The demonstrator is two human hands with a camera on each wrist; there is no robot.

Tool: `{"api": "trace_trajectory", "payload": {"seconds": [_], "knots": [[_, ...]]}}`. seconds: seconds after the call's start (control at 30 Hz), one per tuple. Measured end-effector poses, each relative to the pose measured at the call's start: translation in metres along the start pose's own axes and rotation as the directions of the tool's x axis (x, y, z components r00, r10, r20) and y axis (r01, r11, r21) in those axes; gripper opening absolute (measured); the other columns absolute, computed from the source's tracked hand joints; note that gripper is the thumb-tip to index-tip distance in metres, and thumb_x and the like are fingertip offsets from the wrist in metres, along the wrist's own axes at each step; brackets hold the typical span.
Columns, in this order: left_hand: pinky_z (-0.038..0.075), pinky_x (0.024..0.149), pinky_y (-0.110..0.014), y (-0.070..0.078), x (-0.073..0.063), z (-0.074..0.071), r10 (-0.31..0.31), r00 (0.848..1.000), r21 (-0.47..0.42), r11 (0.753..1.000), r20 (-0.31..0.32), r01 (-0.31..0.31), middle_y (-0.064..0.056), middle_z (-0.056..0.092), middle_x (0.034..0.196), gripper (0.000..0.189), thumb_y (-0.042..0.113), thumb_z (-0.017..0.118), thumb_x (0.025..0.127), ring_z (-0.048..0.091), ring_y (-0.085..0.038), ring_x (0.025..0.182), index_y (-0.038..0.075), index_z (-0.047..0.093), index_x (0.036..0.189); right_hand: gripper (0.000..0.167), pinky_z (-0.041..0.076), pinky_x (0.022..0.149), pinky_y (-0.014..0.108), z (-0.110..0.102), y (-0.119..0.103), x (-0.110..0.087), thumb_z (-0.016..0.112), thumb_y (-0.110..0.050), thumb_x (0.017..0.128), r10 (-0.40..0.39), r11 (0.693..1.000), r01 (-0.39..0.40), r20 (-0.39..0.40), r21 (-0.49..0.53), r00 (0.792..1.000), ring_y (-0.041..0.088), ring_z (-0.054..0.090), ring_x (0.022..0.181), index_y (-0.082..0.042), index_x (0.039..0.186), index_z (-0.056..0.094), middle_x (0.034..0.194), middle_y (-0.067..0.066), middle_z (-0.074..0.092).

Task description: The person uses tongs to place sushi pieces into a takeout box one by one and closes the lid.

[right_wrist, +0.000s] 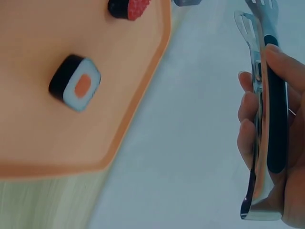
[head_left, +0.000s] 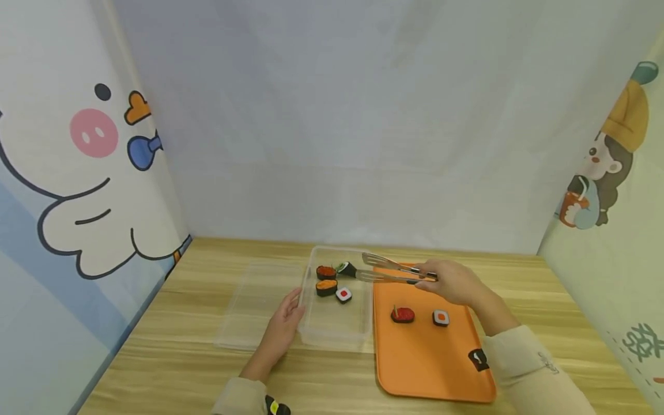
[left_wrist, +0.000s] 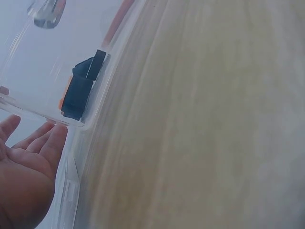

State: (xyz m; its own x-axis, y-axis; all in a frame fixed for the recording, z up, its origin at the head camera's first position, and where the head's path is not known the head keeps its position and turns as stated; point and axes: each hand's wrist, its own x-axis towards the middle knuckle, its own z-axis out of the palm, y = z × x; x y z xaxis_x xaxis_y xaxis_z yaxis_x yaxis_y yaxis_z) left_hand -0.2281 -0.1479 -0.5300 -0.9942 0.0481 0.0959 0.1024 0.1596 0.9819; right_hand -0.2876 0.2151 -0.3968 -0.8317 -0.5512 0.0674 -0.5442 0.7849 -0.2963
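Observation:
My right hand (head_left: 451, 281) holds metal tongs (right_wrist: 277, 114) with black grips, their arms spread apart over a clear plastic box (head_left: 334, 328). The lower tip is by a dark cone-shaped sushi hand roll (head_left: 346, 269); whether they touch, I cannot tell. Also in the box are a red-topped sushi piece (head_left: 326, 271), an orange-topped one (head_left: 326, 287) and a white roll with a red centre (head_left: 343, 295). Fingers of my left hand (head_left: 282, 325) rest against the box's left wall, extended in the left wrist view.
An orange tray (head_left: 425, 363) stands right of the box, bearing a red-topped sushi piece (head_left: 402, 314) and a white roll with an orange centre (right_wrist: 82, 87). A flat clear lid (head_left: 254, 305) lies to the left, partly behind my left hand. A pale curtain (head_left: 342, 144) hangs behind the wooden table.

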Motion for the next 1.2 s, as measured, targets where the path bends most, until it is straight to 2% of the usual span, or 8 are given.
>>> {"api": "trace_trajectory", "payload": {"seconds": [0.27, 0.53, 0.67, 0.83, 1.0, 1.13, 1.2], "knots": [[0.039, 0.101, -0.056, 0.002, 0.000, -0.001, -0.007, 1.000, 0.009, 1.000, 0.001, 0.007, -0.030, 0.043, 0.141, 0.049, 0.014, 0.046, 0.105, 0.047, -0.043, 0.125, 0.003, 0.032, 0.150, 0.037, 0.051, 0.070, 0.041, -0.012, 0.015, -0.032, 0.068, -0.022, 0.093, -0.010, 1.000, 0.010, -0.011, -0.019, 1.000, 0.020, 0.061, 0.084, 0.001, 0.121, 0.065, 0.099, 0.001, 0.065], [0.039, 0.100, -0.058, 0.034, -0.012, -0.002, -0.001, 1.000, 0.013, 1.000, 0.014, 0.001, -0.036, 0.042, 0.138, 0.047, 0.011, 0.046, 0.104, 0.047, -0.047, 0.123, -0.005, 0.033, 0.147, 0.044, 0.046, 0.062, 0.032, -0.006, 0.033, -0.060, 0.070, -0.026, 0.091, 0.006, 1.000, -0.007, 0.044, 0.027, 0.999, 0.009, 0.055, 0.077, 0.002, 0.124, 0.064, 0.099, -0.002, 0.064], [0.039, 0.100, -0.058, 0.041, -0.015, -0.002, 0.000, 1.000, 0.012, 1.000, 0.011, -0.001, -0.036, 0.042, 0.138, 0.046, 0.009, 0.046, 0.104, 0.047, -0.048, 0.123, -0.005, 0.033, 0.146, 0.046, 0.044, 0.060, 0.029, 0.000, 0.041, -0.069, 0.070, -0.026, 0.091, 0.014, 0.998, -0.018, 0.066, 0.067, 0.998, 0.006, 0.051, 0.073, 0.004, 0.125, 0.063, 0.099, -0.003, 0.064], [0.037, 0.101, -0.058, 0.040, -0.015, -0.002, 0.005, 1.000, 0.003, 1.000, 0.010, -0.005, -0.036, 0.042, 0.137, 0.046, 0.009, 0.045, 0.104, 0.046, -0.048, 0.123, -0.005, 0.033, 0.146, 0.046, 0.050, 0.067, 0.033, 0.012, 0.048, -0.074, 0.070, -0.027, 0.091, 0.044, 0.995, -0.052, 0.095, 0.082, 0.994, 0.014, 0.059, 0.083, 0.004, 0.124, 0.063, 0.107, 0.005, 0.065], [0.036, 0.102, -0.059, 0.039, -0.016, -0.001, 0.000, 1.000, 0.004, 1.000, 0.007, 0.000, -0.036, 0.042, 0.138, 0.047, 0.010, 0.046, 0.104, 0.045, -0.048, 0.124, -0.005, 0.033, 0.147, 0.043, 0.053, 0.075, 0.042, 0.026, 0.052, -0.076, 0.070, -0.027, 0.090, 0.016, 0.998, -0.022, 0.101, 0.053, 0.995, 0.026, 0.063, 0.094, 0.003, 0.121, 0.066, 0.110, 0.009, 0.066], [0.037, 0.101, -0.059, 0.040, -0.016, -0.001, -0.001, 1.000, 0.008, 1.000, 0.006, 0.001, -0.037, 0.042, 0.137, 0.047, 0.011, 0.046, 0.104, 0.045, -0.048, 0.124, -0.005, 0.033, 0.147, 0.041, 0.053, 0.073, 0.040, 0.034, 0.055, -0.076, 0.070, -0.027, 0.090, -0.002, 0.999, -0.001, 0.088, 0.043, 0.996, 0.021, 0.063, 0.090, 0.002, 0.119, 0.067, 0.104, 0.003, 0.067], [0.037, 0.101, -0.059, 0.040, -0.016, -0.001, -0.003, 1.000, 0.013, 1.000, 0.002, 0.003, -0.037, 0.042, 0.137, 0.047, 0.011, 0.046, 0.104, 0.045, -0.049, 0.124, -0.005, 0.034, 0.147, 0.039, 0.053, 0.073, 0.041, 0.035, 0.056, -0.076, 0.071, -0.026, 0.090, -0.001, 0.999, -0.002, 0.076, 0.038, 0.997, 0.022, 0.063, 0.091, 0.001, 0.118, 0.068, 0.105, 0.005, 0.067]]}}
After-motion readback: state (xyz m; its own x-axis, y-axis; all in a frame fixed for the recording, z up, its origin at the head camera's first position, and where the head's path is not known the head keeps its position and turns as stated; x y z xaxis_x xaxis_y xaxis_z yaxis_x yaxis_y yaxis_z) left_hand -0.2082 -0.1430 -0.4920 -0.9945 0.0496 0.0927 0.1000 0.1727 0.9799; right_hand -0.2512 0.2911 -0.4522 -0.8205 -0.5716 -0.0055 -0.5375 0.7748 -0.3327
